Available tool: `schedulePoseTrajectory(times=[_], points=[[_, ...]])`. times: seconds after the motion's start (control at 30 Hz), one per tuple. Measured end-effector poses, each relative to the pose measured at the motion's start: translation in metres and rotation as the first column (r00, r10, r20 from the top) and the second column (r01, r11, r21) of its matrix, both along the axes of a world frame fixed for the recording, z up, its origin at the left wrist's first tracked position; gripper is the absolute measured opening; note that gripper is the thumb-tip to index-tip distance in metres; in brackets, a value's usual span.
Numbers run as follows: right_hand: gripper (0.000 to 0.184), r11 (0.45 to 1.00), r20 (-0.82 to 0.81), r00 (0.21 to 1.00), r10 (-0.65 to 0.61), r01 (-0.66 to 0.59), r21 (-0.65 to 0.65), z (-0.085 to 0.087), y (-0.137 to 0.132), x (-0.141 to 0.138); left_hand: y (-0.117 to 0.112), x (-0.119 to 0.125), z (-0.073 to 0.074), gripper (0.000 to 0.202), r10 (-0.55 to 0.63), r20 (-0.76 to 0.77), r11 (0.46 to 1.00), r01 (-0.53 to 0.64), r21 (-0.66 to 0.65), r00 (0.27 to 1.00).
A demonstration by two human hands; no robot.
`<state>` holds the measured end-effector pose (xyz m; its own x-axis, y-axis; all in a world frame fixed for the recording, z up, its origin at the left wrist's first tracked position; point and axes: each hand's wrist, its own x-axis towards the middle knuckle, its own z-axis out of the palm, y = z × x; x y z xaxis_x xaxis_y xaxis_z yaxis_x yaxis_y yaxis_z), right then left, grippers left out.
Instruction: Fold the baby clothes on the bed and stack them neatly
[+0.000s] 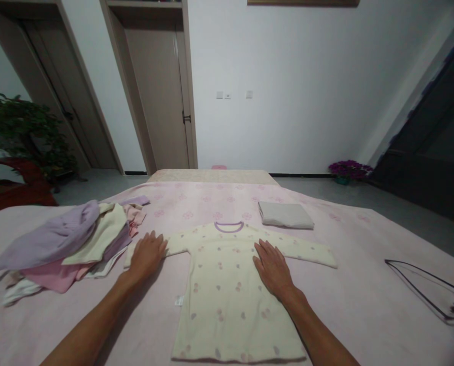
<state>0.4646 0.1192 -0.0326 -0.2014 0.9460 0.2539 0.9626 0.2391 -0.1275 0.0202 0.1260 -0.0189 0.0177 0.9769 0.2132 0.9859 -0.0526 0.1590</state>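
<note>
A cream long-sleeved child's shirt (pixel 227 284) with small printed motifs and a purple neckband lies spread out on the pink bedsheet, collar away from me. On its left sleeve rests my left hand (pixel 149 252), palm down with the fingers extended. My right hand (pixel 273 267) lies flat on the upper right of the shirt's body, near where the other sleeve begins. Neither hand grasps anything. A white tag (pixel 179 300) sticks out from the shirt's left side seam.
Left of the shirt is a loose heap of clothes (pixel 55 239) in purple, cream and pink. A folded grey cloth (pixel 286 215) sits beyond the right sleeve. At the right edge lies a black clothes hanger (pixel 421 265). Doors and a wall stand behind the bed.
</note>
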Motion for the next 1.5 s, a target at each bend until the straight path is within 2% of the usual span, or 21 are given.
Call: schedulePoseTrajectory(times=[0.03,0.13,0.2,0.23,0.3,0.37,0.43,0.5,0.57,0.67,0.73,0.8,0.87,0.97,1.07,1.17,1.23,1.3,1.43,1.5], points=[[0.053,1.000,-0.001,1.000,0.002,-0.002,-0.003,0.000,0.000,0.000,-0.001,0.024,0.003,0.050,0.013,-0.003,0.999,-0.013,0.030,1.000],[0.054,0.999,0.007,1.000,0.004,-0.004,-0.033,0.002,0.000,-0.002,-0.012,0.094,0.002,0.054,-0.189,0.011,0.982,0.188,0.025,0.982],[0.055,0.998,0.023,1.000,0.001,0.000,-0.066,0.003,0.000,-0.002,-0.023,0.123,-0.003,0.055,-0.292,-0.020,0.956,0.292,0.027,0.956],[0.056,0.997,0.033,0.999,0.002,0.000,-0.083,0.004,-0.001,-0.001,-0.029,0.129,-0.005,0.057,-0.316,-0.038,0.948,0.317,0.019,0.948],[0.057,0.994,0.057,0.998,0.011,-0.005,-0.110,0.007,-0.002,0.003,-0.040,0.128,-0.008,0.061,-0.323,-0.071,0.946,0.322,-0.017,0.944],[0.057,0.992,0.082,0.997,0.011,-0.001,-0.129,0.012,-0.003,0.009,-0.049,0.115,-0.007,0.063,-0.318,-0.097,0.948,0.313,-0.063,0.943],[0.057,0.989,0.104,0.994,-0.020,0.035,-0.142,0.020,-0.006,0.011,-0.056,0.104,-0.002,0.062,-0.309,-0.123,0.949,0.298,-0.098,0.943],[0.056,0.987,0.108,0.992,-0.065,0.080,-0.141,0.030,-0.013,0.004,-0.061,0.103,0.004,0.057,-0.287,-0.148,0.957,0.275,-0.092,0.946],[0.057,0.988,0.083,0.994,-0.064,0.075,-0.132,0.041,-0.023,-0.015,-0.065,0.114,0.009,0.052,-0.286,-0.165,0.958,0.283,-0.047,0.944],[0.059,0.989,0.016,0.997,0.074,-0.071,-0.128,0.050,-0.044,-0.059,-0.069,0.143,0.008,0.051,-0.358,-0.148,0.931,0.364,0.013,0.922],[0.061,0.973,-0.023,0.984,0.178,-0.179,-0.143,0.048,-0.059,-0.084,-0.073,0.158,0.002,0.055,-0.399,-0.124,0.915,0.403,0.016,0.909],[0.062,0.957,-0.044,0.974,0.223,-0.227,-0.181,0.041,-0.071,-0.095,-0.079,0.163,-0.005,0.057,-0.415,-0.120,0.907,0.420,0.022,0.902],[0.063,0.955,-0.042,0.977,0.210,-0.214,-0.208,0.033,-0.079,-0.089,-0.086,0.157,-0.011,0.057,-0.419,-0.140,0.903,0.428,0.039,0.897],[0.065,0.967,-0.005,0.989,0.146,-0.143,-0.212,0.025,-0.084,-0.056,-0.098,0.136,-0.015,0.058,-0.427,-0.183,0.896,0.441,0.044,0.886],[0.066,0.972,0.048,0.996,0.074,-0.061,-0.225,0.026,-0.086,-0.017,-0.107,0.120,-0.012,0.059,-0.430,-0.210,0.897,0.441,0.011,0.878],[0.066,0.972,0.092,0.996,-0.002,0.024,-0.236,0.031,-0.089,0.004,-0.113,0.118,-0.004,0.059,-0.414,-0.220,0.907,0.420,-0.023,0.883],[0.065,0.971,0.110,0.993,-0.048,0.072,-0.226,0.034,-0.094,0.002,-0.115,0.126,0.003,0.056,-0.406,-0.218,0.911,0.412,-0.020,0.888],[0.064,0.975,0.104,0.993,-0.049,0.070,-0.209,0.037,-0.102,-0.012,-0.117,0.139,0.009,0.051,-0.439,-0.190,0.895,0.445,-0.007,0.878],[0.063,0.972,0.036,0.991,0.128,-0.118,-0.202,0.037,-0.124,-0.048,-0.125,0.161,0.011,0.054,-0.576,-0.093,0.817,0.575,-0.042,0.812],[0.063,0.958,0.019,0.979,0.205,-0.196,-0.211,0.035,-0.130,-0.053,-0.131,0.162,0.009,0.058,-0.613,-0.079,0.790,0.609,-0.075,0.786]])
